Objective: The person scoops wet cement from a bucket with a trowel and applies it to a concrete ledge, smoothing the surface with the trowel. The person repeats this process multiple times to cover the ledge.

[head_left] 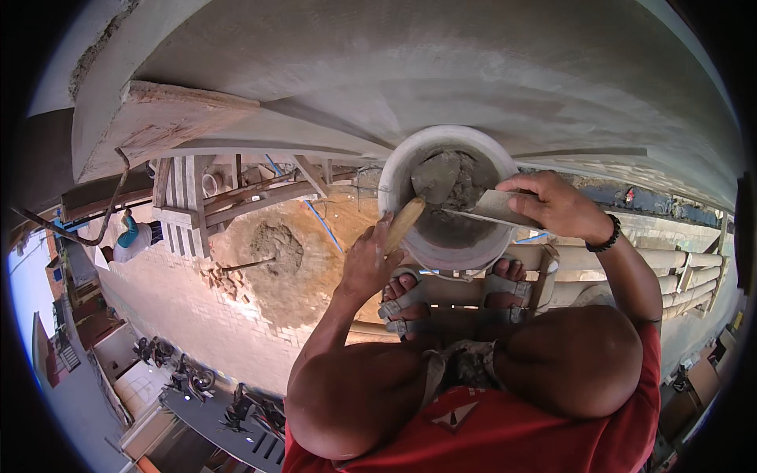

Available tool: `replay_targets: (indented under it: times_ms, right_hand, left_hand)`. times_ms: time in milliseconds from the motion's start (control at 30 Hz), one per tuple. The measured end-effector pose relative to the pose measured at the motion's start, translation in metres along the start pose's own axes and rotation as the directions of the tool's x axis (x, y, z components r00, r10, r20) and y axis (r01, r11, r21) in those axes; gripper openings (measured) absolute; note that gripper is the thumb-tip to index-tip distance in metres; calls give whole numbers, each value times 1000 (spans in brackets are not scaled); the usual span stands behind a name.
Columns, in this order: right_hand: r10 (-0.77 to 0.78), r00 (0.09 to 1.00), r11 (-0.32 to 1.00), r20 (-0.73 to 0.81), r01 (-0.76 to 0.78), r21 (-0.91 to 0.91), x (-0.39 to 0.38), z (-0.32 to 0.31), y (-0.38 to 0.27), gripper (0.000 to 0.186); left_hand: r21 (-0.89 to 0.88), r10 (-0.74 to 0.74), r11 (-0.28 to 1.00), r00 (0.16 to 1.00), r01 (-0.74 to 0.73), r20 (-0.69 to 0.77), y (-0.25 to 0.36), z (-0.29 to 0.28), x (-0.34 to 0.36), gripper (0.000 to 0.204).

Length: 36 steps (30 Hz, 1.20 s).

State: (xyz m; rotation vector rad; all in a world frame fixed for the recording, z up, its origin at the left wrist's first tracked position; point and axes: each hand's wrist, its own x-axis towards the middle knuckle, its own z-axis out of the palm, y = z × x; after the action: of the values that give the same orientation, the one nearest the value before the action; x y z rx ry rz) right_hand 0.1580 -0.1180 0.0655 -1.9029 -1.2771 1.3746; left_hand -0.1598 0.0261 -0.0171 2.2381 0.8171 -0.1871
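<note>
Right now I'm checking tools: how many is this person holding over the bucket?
2: a wooden-handled trowel in the left hand, and a flat metal plate in the right hand, over the mortar bucket.

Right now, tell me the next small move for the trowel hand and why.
Probably push the trowel down under the grey mortar and scrape some onto the flat board. The left hand grips the wooden handle, its blade reaching into the bucket. The right hand holds the board tilted over the rim, and the board looks bare.
</note>
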Motion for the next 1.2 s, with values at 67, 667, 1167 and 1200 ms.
replay_targets:
  times_ms: [67, 667, 1167, 1200]
  right_hand:
    - [-59, 998, 995, 2, 59, -85, 13, 3, 5, 33]
    - [-28, 955, 924, 294, 137, -357, 102, 51, 30, 18]
    - [-51, 942, 849, 332, 215, -482, 115, 69, 52, 21]
    - [-63, 934, 849, 352, 236, -473, 117, 69, 57, 21]
  left_hand:
    - [-33, 32, 999, 997, -34, -71, -2, 6, 5, 65]
    - [-642, -227, 728, 800, -239, -555, -9, 59, 32, 51]
    - [-675, -219, 701, 832, -230, -510, -13, 60, 34, 38]
    - [-670, -219, 707, 830, -229, -514, -11, 58, 33, 38]
